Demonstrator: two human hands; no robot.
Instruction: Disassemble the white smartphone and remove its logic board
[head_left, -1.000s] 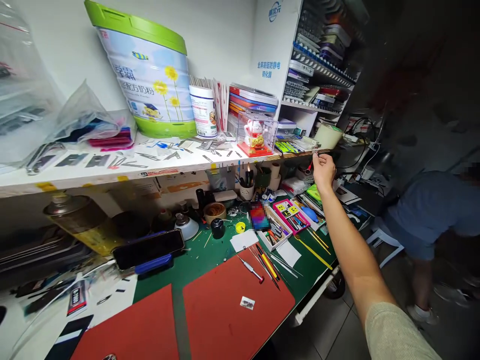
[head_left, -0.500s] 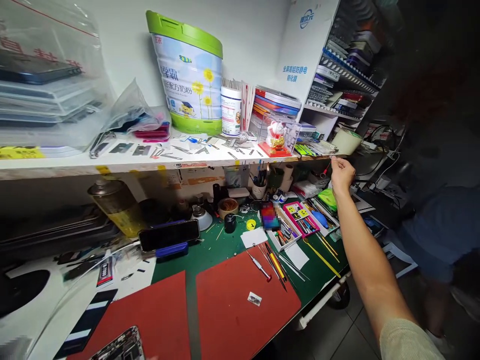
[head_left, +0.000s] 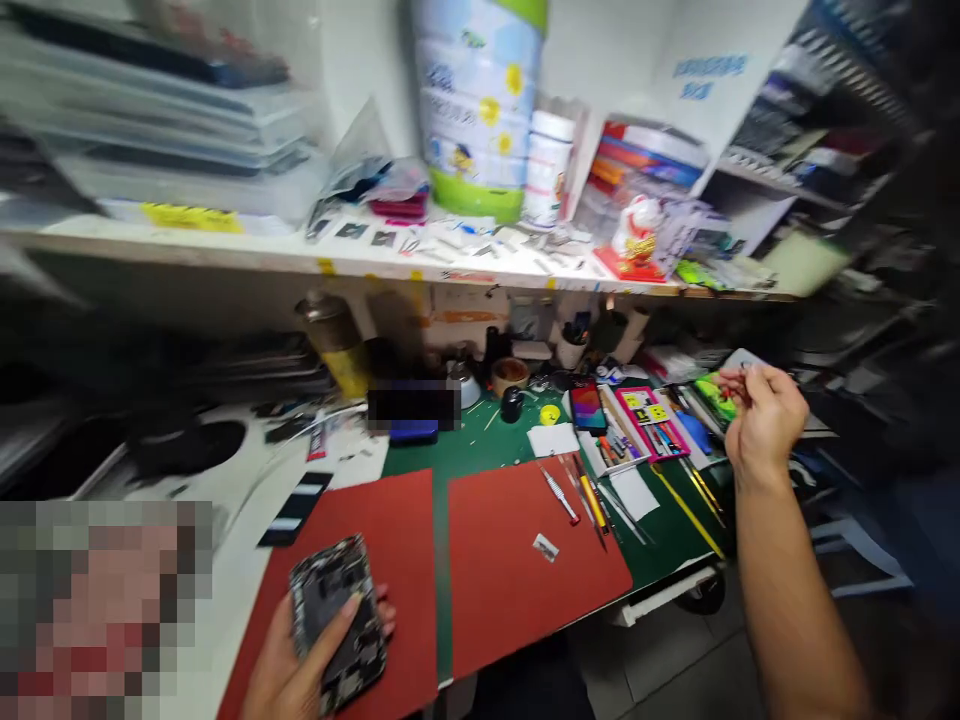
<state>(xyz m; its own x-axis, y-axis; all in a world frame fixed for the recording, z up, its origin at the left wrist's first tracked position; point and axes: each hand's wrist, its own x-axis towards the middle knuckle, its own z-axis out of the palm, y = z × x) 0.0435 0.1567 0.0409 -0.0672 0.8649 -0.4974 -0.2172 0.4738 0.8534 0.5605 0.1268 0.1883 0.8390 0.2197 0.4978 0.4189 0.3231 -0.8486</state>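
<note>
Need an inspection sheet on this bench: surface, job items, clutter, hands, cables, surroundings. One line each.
Surface: green bench top with a left red mat and a right red mat on it.
Job's things: opened phone, internals exposed, held over the left red mat.
Clutter: screwdriver, yellow-handled tool and small white packet on or near the right red mat.
Hands: left hand grips the phone, thumb across it; right hand raised at the bench's right side, its hold too blurred to confirm.
Cables: pale cable at left, blurred.
Surroundings: white shelf above, carrying a milk-powder tin and lucky-cat figurine.
</note>
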